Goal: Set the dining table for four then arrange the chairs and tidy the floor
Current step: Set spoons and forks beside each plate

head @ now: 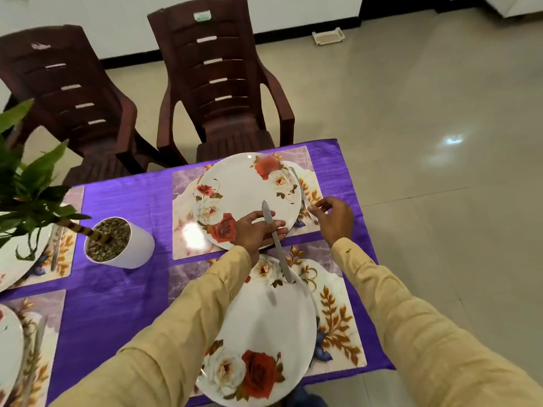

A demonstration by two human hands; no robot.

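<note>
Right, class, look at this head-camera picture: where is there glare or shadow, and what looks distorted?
Head view: glare whitens the placemat beside the far plate, and a bright reflection sits on the floor. Head view: the wide lens makes the chairs lean. Head view: the knife in the left hand casts a faint shadow on the near plate.
</note>
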